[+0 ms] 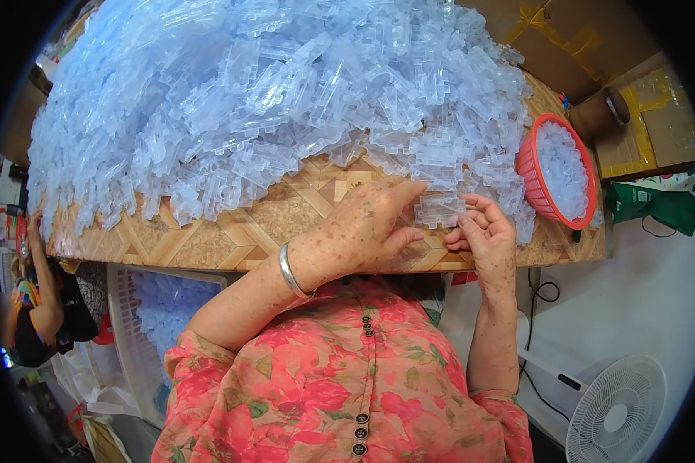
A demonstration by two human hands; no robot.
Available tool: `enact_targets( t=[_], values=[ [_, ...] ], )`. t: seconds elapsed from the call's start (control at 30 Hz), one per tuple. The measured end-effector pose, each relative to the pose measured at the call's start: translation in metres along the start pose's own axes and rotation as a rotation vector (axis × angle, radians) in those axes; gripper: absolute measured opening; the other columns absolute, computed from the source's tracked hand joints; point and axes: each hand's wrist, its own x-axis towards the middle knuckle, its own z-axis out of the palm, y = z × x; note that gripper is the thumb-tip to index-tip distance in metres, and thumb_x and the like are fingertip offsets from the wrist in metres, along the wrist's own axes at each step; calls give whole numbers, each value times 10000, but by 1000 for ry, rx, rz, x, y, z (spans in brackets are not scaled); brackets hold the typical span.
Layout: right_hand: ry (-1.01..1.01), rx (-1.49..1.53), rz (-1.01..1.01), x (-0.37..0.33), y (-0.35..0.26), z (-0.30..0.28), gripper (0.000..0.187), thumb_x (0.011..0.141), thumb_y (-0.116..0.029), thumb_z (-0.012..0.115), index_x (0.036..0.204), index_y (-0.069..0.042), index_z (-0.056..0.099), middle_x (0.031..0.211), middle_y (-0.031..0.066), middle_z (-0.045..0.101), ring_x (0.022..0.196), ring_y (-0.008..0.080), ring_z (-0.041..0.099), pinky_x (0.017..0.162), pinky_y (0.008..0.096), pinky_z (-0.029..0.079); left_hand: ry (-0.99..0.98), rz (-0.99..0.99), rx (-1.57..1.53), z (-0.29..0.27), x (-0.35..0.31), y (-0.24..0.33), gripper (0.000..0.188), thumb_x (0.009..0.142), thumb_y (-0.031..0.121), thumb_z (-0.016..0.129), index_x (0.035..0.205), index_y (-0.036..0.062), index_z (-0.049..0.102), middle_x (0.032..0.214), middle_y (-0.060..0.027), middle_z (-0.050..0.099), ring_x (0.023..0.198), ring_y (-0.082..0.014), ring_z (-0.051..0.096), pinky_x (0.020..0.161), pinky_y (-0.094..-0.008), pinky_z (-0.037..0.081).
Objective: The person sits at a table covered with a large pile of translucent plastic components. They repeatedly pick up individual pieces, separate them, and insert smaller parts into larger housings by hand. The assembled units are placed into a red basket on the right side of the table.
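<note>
A flat, clear plastic piece point(439, 210) with notched edges lies near the table's front edge, between my hands. My right hand point(488, 238) has its thumb and index finger closed at the right end of this piece, with the other fingers curled below. My left hand point(367, 224), a silver bangle on its wrist, comes in from the left. Its index finger and thumb are spread apart around the left end of the piece, the index fingertip near other clear pieces point(438, 158) just beyond. Whether the left fingertips touch the plastic is hard to see.
A huge heap of similar clear plastic pieces point(286, 92) covers most of the patterned table point(286, 212). At right stands a red basket point(539, 181) full of small clear parts. Cardboard boxes point(656, 116) rise behind it. A white fan point(616, 417) stands at lower right; another person point(38, 309) is at far left.
</note>
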Motion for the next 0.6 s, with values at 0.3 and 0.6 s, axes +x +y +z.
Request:
enact_targets(
  t=[0.3, 0.6],
  values=[
    [-123, -152, -199, -7, -12, 25, 352, 946, 8, 641, 1296, -9, 604, 993, 8, 645, 769, 27, 610, 659, 180, 504, -132, -228, -267, -4, 4, 13, 566, 856, 52, 750, 1377, -12, 540, 1025, -119, 699, 872, -173, 695, 782, -326, 571],
    [-163, -92, -195, -16, -8, 51, 546, 876, 23, 727, 1379, -12, 518, 1048, 45, 627, 779, 36, 618, 658, 186, 501, 242, -332, -901, 18, -14, -9, 403, 899, -18, 717, 1245, 59, 526, 1006, -20, 653, 940, -97, 658, 776, -255, 583]
  ],
)
